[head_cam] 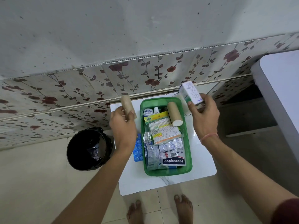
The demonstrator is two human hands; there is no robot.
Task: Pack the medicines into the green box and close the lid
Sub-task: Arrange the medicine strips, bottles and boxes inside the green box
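Gripping a tan bandage roll (127,105), left hand (123,128) hovers beside the green box (188,143); right hand (202,117) clasps a small medicine carton (190,92) above its far corner, both likely headed in. Blue blister strip (137,148) waits outside; lid unseen.

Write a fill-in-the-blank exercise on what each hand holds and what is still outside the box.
1. The left hand holds a brown ____ above the table.
2. The right hand holds a small white and green ____.
3. The blue blister pack lies on the table on the ____ side of the green box.
4. Beside the table on the floor stands a black ____.

Missing words: roll; carton; left; bin
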